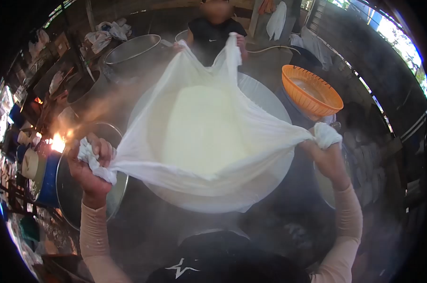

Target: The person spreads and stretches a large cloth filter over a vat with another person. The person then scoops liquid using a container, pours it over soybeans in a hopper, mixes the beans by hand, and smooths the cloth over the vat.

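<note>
A white cloth (147, 146) is stretched by its corners above a wide round vessel (265, 94), sagging in the middle around a pale, creamy liquid or soft mass (204, 127). Its near left corner is bunched in my left hand (93, 165), the fingers wrapped round it. My right hand (324, 151) grips the near right corner, with a wad of cloth above the fist. Across the vessel, a person in a dark top (211, 37) holds the two far corners up, one in each hand. Steam blurs parts of the view.
An orange basket (312, 92) lies at the right beyond the vessel. A large metal pot (65, 188) stands below my left hand; another (133, 49) is at the back left. Flames (58, 142) burn at the far left. A container (324, 188) sits beneath my right forearm.
</note>
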{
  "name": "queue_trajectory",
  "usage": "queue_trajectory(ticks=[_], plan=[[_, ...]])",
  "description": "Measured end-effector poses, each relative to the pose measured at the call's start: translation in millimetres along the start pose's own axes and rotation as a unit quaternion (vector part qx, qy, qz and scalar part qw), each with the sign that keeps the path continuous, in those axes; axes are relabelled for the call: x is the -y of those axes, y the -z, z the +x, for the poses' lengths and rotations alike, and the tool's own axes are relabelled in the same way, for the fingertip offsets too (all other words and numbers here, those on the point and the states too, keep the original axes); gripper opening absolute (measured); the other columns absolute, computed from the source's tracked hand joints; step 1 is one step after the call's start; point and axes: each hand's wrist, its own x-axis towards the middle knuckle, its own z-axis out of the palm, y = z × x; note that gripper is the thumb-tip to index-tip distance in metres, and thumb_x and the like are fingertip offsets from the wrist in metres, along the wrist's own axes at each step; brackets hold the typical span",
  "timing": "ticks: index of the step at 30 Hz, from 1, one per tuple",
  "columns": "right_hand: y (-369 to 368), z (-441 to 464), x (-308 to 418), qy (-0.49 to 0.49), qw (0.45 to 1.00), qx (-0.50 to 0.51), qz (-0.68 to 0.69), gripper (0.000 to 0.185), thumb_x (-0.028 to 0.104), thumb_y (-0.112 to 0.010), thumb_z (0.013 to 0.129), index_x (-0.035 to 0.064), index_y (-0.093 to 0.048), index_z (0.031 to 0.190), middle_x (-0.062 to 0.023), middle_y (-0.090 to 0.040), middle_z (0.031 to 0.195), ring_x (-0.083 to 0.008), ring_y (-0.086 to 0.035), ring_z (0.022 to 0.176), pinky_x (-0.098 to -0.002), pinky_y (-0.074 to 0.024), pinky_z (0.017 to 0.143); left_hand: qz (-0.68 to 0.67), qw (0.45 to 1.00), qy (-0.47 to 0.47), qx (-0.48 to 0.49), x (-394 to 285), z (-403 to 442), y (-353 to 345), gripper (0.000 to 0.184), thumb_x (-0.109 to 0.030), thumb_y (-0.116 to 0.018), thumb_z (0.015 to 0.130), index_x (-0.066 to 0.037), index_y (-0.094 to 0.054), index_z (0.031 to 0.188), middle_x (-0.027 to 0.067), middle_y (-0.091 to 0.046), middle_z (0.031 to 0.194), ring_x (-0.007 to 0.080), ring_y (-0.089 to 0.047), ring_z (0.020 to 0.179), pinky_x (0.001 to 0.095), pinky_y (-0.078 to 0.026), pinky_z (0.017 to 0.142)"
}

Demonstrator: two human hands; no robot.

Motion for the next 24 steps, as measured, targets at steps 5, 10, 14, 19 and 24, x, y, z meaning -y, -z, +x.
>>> queue_trajectory(ticks=[5, 10, 14, 19, 24], plan=[[24, -9, 29, -0.014, 0.986, 0.003, -0.164, 0.012, 0.007, -0.068, 0.078, -0.0016, -0.062, 0.083, -0.0106, -0.058, 0.076, -0.0257, -0.056, 0.072, -0.0355, -0.0447, 0.069, 0.04, 0.996, 0.051, 0.055, -10, -3, 24, 0.041, -0.045, -0.041, 0.096, -0.012, -0.041, 0.072, -0.0004, -0.035, 0.053, 0.0106, -0.029, 0.049, 0.0261, -0.026, 0.055], [39, -15, 44, -0.02, 0.972, -0.007, -0.234, 0.016, 0.01, -0.067, 0.08, -0.0005, -0.064, 0.092, -0.013, -0.061, 0.088, -0.0282, -0.058, 0.084, -0.0376, -0.0448, 0.077, 0.052, 0.993, 0.057, 0.084, -15, 7, 34, 0.039, -0.043, -0.039, 0.096, -0.012, -0.042, 0.072, -0.0005, -0.035, 0.052, 0.01, -0.03, 0.049, 0.0254, -0.026, 0.055], [45, -17, 54, -0.04, 0.958, 0.007, -0.283, 0.021, 0.012, -0.066, 0.082, -0.0004, -0.064, 0.099, -0.0161, -0.063, 0.097, -0.0311, -0.06, 0.095, -0.0392, -0.0454, 0.084, 0.047, 0.995, 0.057, 0.06, -15, 4, 27, 0.036, -0.038, -0.038, 0.098, -0.013, -0.042, 0.072, -0.001, -0.033, 0.053, 0.0101, -0.03, 0.051, 0.0266, -0.027, 0.058], [48, -22, 25, 0.001, 0.944, -0.015, -0.329, 0.024, 0.015, -0.067, 0.082, 0.0007, -0.065, 0.101, -0.0173, -0.064, 0.1, -0.0333, -0.06, 0.097, -0.039, -0.0458, 0.085, 0.071, 0.996, 0.055, 0.009, -11, -5, 13, 0.031, -0.033, -0.04, 0.097, -0.013, -0.042, 0.072, -0.0012, -0.032, 0.054, 0.0099, -0.03, 0.051, 0.0274, -0.028, 0.058], [58, -36, 5, 0.09, 0.946, -0.017, -0.31, 0.019, 0.014, -0.067, 0.083, 0.001, -0.065, 0.097, -0.0152, -0.064, 0.095, -0.0346, -0.06, 0.091, -0.0396, -0.0458, 0.081, 0.066, 0.997, 0.038, -0.007, -7, -16, -2, 0.028, -0.03, -0.043, 0.096, -0.014, -0.041, 0.073, -0.001, -0.033, 0.056, 0.0099, -0.031, 0.05, 0.0273, -0.028, 0.058]])
